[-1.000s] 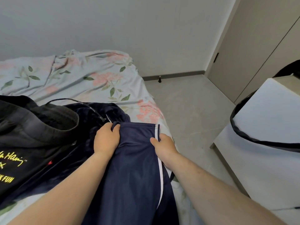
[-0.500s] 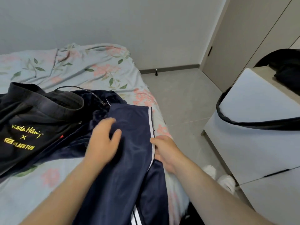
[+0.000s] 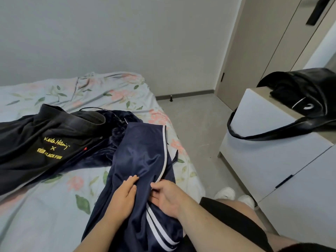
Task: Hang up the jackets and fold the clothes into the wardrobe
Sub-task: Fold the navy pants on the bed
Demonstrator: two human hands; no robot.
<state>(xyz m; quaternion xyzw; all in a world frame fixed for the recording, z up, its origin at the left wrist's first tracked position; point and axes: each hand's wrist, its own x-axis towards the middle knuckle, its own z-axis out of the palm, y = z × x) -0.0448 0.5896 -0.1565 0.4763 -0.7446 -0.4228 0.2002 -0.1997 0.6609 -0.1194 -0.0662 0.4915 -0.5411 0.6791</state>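
From where I stand, both hands have come back along the navy satin track trousers with the white side stripe (image 3: 143, 151). A second ago they were at the far end of the cloth, up by the pile of dark clothes. Now they work the near part, close to the person's lap.

The left hand (image 3: 123, 197) lies flat on the fabric with its fingers straight, pressing it down and gripping nothing. The right hand (image 3: 167, 197) has its thumb and curled fingers pinching a ridge of cloth just beside the white stripe.

The trousers lie lengthwise on the floral pale-blue bed sheet (image 3: 45, 206), near the bed's edge, and the near end spills toward the person. Their far end touches a dark navy fleecy garment (image 3: 116, 137), which lies against a black garment with yellow lettering (image 3: 36, 139).

To me this looks like smoothing and lining up the legs before a fold. No fold is made yet. The beige wardrobe doors (image 3: 263, 42) are shut and well apart from the bed, so the task seems at an early stage. The slippery cloth may slide off the edge as it is doubled over.
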